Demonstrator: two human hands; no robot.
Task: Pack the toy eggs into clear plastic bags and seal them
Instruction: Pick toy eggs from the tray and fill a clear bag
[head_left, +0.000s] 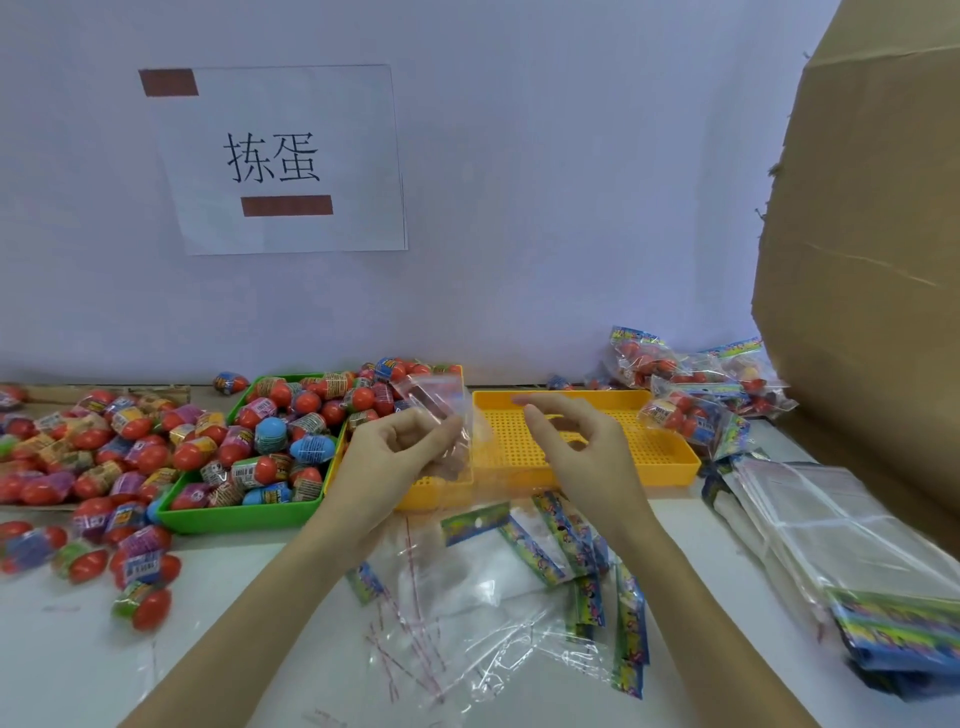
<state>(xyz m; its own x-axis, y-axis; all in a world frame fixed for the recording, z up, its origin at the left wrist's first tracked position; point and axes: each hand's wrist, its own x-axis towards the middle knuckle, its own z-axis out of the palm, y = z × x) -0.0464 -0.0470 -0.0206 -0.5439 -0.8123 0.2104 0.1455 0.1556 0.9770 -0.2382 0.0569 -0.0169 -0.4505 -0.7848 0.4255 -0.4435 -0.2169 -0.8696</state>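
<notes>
Left hand (387, 449): raised above the table, thumb and curled fingers pinching a small clear plastic bag (441, 415) that stands upright just right of the fingertips.

Right hand (576, 441): raised level with the left, apart from the bag, fingers loosely curved and holding nothing.

Behind and between both hands: a yellow perforated plastic tray (649, 457), shallow, its near-left corner hidden by the left hand and the held bag.

Left of the left hand: a green plastic tray (234, 519) heaped with red, blue and pink toy eggs in printed wrappers (291, 426); it sits touching the yellow tray's left side.

Further left: loose wrapped toy eggs (93, 452) spread over a flat brown cardboard sheet (156, 392) and spilling onto the white table (78, 649) toward the left forearm.

Below the wrists: a loose pile of empty clear bags with colourful printed header strips (519, 597), partly covered by both forearms.

Right of the right hand: a stack of flat clear bags with printed headers (831, 545).

Beyond the right hand, at the wall: filled, sealed bags of eggs (691, 384), one overhanging the yellow tray's right rim.

Far right: a large brown cardboard box (872, 234).

On the wall behind: a white paper sign with printed characters (280, 156).
</notes>
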